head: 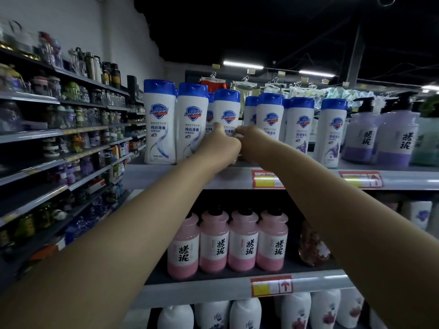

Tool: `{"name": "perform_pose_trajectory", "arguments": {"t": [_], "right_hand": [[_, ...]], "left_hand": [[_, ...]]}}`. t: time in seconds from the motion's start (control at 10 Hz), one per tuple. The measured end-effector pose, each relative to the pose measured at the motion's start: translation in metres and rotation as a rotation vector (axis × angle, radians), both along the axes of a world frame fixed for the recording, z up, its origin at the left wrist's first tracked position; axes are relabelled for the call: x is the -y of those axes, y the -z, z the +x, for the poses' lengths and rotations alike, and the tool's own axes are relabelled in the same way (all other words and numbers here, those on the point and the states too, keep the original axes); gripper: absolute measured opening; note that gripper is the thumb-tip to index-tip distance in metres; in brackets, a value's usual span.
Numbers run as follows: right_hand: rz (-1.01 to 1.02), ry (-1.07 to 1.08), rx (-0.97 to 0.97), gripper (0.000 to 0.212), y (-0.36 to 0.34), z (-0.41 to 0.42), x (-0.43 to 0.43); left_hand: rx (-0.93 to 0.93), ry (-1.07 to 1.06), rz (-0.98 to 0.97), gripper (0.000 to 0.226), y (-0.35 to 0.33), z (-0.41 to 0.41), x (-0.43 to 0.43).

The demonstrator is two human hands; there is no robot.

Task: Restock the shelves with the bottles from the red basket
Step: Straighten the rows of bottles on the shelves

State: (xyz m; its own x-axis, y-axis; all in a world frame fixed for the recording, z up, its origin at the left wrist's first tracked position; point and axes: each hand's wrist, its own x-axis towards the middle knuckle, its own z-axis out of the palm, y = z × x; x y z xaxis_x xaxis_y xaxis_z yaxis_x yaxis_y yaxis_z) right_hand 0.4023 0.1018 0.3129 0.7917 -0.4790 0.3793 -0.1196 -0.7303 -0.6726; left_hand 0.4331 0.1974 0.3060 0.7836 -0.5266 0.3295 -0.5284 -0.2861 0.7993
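Observation:
Both my arms reach up to the top shelf (228,176). My left hand (219,148) and my right hand (253,144) wrap round the lower half of one white Safeguard bottle with a blue cap (226,108), which stands upright on the shelf. My left thumb lies on its label. Two matching bottles (160,122) stand to its left and several more (269,115) to its right, some with purple print (330,134). The red basket is out of view.
Purple pump bottles (377,136) stand at the right end of the top shelf. Pink bottles (228,243) fill the shelf below, white flowered bottles (244,314) the one under that. An aisle shelf of flasks and jars (71,119) runs along the left.

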Motion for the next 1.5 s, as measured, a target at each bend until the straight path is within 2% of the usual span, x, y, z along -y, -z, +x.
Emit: {"name": "perform_pose_trajectory", "arguments": {"t": [0.1, 0.2, 0.3, 0.4, 0.5, 0.6, 0.7, 0.9, 1.0, 1.1, 1.2, 1.3, 1.4, 1.5], "right_hand": [[0.01, -0.021, -0.016, 0.032, 0.0, 0.0, -0.001], [-0.299, 0.019, -0.338, 0.043, -0.007, -0.02, -0.022], [-0.494, 0.008, -0.275, 0.047, -0.005, -0.019, -0.016], [-0.168, -0.04, -0.172, 0.033, -0.01, -0.019, -0.019], [-0.447, -0.045, -0.203, 0.04, -0.001, -0.018, -0.021], [-0.179, -0.05, -0.024, 0.031, 0.0, -0.019, -0.022], [-0.156, 0.001, 0.012, 0.029, 0.004, -0.015, -0.018], [-0.021, 0.036, 0.033, 0.02, 0.005, 0.004, -0.016], [-0.058, 0.091, 0.023, 0.045, 0.008, 0.011, -0.021], [-0.115, 0.129, 0.081, 0.048, 0.012, 0.012, -0.027], [-0.072, 0.141, 0.109, 0.05, 0.014, 0.016, -0.032], [0.056, 0.126, 0.128, 0.042, 0.013, 0.018, -0.039], [0.04, 0.17, 0.166, 0.03, 0.015, 0.016, -0.039], [0.015, 0.178, 0.187, 0.033, 0.016, 0.013, -0.041]], "left_hand": [[0.019, 0.005, 0.008, 0.052, 0.0, -0.006, -0.006], [0.049, 0.013, 0.039, 0.058, 0.002, -0.014, -0.009], [0.082, -0.015, 0.041, 0.058, 0.003, -0.017, -0.01], [0.151, -0.076, 0.021, 0.057, 0.006, -0.019, -0.013], [0.177, -0.043, -0.014, 0.057, 0.012, -0.021, -0.016], [0.178, -0.019, -0.045, 0.058, 0.017, -0.021, -0.019], [0.136, -0.003, -0.105, 0.071, 0.019, -0.02, -0.026], [0.105, 0.01, -0.271, 0.052, 0.025, -0.007, -0.04], [0.122, -0.01, -0.35, 0.045, 0.026, -0.005, -0.047], [0.209, -0.077, -0.476, 0.044, 0.029, 0.002, -0.055], [0.334, -0.238, -0.529, 0.058, 0.031, 0.012, -0.066], [0.265, -0.249, -0.46, 0.084, 0.032, 0.025, -0.075], [0.11, -0.203, -0.431, 0.098, 0.035, 0.035, -0.079], [0.123, -0.21, -0.373, 0.092, 0.045, 0.048, -0.074]]}}
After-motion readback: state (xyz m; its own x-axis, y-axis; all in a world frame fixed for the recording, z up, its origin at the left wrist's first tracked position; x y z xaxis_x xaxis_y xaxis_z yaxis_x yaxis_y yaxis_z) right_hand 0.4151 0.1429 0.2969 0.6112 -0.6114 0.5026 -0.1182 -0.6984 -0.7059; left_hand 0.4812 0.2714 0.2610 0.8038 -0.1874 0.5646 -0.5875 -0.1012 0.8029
